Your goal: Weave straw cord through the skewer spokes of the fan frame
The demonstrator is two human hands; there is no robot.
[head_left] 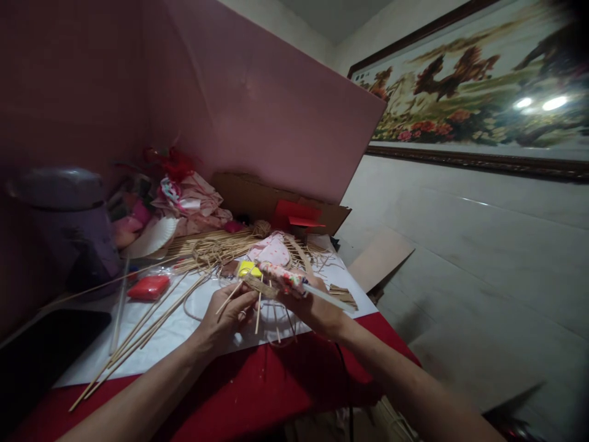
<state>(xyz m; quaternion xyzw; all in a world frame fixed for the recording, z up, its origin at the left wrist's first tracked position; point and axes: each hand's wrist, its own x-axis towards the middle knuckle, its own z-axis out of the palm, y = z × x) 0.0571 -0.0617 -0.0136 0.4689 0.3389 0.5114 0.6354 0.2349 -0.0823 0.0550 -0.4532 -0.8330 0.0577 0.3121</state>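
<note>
My left hand (235, 302) is closed on a small craft piece (258, 286), a brown strip with several thin sticks pointing down from it. In my right hand (317, 312) is a flower-patterned glue gun (283, 275), with a long translucent glue stick (330, 298) jutting from its back end. The gun lies just above and beside the brown strip; whether its tip touches the strip I cannot tell. My right fingers are partly hidden behind the gun. A yellow packet (249, 268) lies just beyond both hands.
Long thin sticks (151, 325) lie on the white sheet (184, 344) over a red tablecloth (221, 393). At left are a red packet (148, 287), a purple flask (69, 233) and a dark flat object (50, 344). Pink cloth (197, 202) and a cardboard piece (248, 190) are behind.
</note>
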